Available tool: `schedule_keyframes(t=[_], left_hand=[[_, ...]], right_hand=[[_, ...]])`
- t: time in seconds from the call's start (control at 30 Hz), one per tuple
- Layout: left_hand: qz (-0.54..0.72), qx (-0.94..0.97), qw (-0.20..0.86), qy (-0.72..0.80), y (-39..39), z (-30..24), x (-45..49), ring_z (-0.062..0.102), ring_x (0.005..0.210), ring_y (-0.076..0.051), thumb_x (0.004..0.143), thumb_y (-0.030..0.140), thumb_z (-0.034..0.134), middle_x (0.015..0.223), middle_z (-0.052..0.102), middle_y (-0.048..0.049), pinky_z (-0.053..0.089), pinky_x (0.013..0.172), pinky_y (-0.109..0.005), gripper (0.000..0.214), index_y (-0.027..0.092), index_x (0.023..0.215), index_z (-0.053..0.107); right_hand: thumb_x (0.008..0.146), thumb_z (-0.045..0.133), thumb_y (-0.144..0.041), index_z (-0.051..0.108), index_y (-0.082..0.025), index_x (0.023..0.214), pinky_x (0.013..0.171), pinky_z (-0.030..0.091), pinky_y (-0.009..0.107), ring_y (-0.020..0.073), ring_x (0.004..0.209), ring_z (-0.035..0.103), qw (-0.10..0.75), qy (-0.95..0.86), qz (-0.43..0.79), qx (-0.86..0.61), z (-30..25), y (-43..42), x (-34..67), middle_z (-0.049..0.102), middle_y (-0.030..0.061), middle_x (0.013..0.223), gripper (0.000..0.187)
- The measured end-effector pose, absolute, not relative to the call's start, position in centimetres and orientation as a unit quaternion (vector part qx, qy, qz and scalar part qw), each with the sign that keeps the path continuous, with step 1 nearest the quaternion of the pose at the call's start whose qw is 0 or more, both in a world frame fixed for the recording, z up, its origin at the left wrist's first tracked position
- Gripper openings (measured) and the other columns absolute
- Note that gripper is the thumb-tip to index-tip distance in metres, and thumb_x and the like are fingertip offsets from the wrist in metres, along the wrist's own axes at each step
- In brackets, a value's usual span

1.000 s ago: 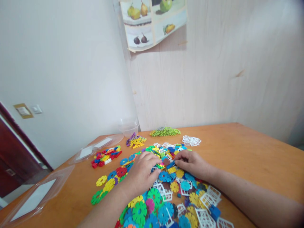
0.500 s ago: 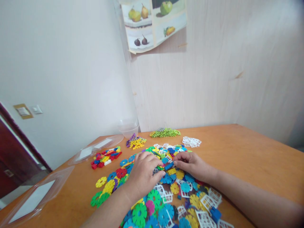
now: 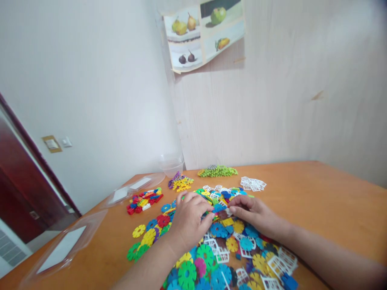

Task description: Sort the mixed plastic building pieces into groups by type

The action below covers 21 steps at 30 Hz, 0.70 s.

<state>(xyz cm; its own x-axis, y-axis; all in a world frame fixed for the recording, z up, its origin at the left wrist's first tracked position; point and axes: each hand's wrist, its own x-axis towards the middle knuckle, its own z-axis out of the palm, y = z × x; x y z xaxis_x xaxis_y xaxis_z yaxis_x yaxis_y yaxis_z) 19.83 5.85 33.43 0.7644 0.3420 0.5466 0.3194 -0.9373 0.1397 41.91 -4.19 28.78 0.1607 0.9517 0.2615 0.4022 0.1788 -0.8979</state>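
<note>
The fruit poster [image 3: 208, 34], wall switch [image 3: 66, 141], reddish door [image 3: 28, 177] and table [image 3: 317, 201] suggest a homelike room

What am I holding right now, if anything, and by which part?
It cannot be told: a blue piece shows between your left hand and right hand, but no clear grip is visible.

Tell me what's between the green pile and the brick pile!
The purple and yellow pile lies between the green pile and the brick pile, as the head view shows.
</note>
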Motion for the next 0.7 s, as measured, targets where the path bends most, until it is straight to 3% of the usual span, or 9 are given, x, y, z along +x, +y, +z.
schedule_keyframes(t=[0.23, 0.47, 0.7], left_hand=[[0.345, 0.865, -0.085, 0.355, 11.3, 33.7, 16.8, 0.054, 0.107, -0.025, 0.090, 0.035, 0.056, 0.101, 0.071, -0.0023, 0.027, 0.103, -0.048, 0.017, 0.029, 0.089, 0.071], [0.303, 0.726, -0.182, 0.589, 17.3, 33.5, 10.6, 0.052, 0.109, -0.030, 0.089, 0.039, 0.051, 0.107, 0.070, -0.0072, 0.029, 0.097, -0.049, 0.027, 0.027, 0.096, 0.074], [0.261, 0.674, -0.209, 0.659, 18.1, 33.1, 8.3, 0.049, 0.111, -0.032, 0.088, 0.037, 0.050, 0.107, 0.068, -0.0095, 0.029, 0.096, -0.051, 0.027, 0.026, 0.095, 0.074]], right_hand=[[0.090, 0.049, -0.060, 0.066, -0.021, 0.100, 0.066, 0.048, 0.029, 0.0226, 0.085, 0.061, 0.490, -0.551, 0.237, -0.633, 28.6, -4.6, 42.2, 0.068, 0.0044, 0.091, 0.044], [0.089, 0.048, -0.062, 0.067, -0.022, 0.095, 0.069, 0.049, 0.030, 0.0230, 0.083, 0.061, 0.483, -0.546, 0.221, -0.648, 28.7, -4.6, 42.1, 0.068, 0.0034, 0.086, 0.045], [0.090, 0.047, -0.061, 0.066, -0.022, 0.085, 0.069, 0.048, 0.029, 0.0218, 0.079, 0.059, 0.468, -0.557, 0.210, -0.653, 28.5, -4.6, 42.5, 0.065, 0.0019, 0.081, 0.044]])
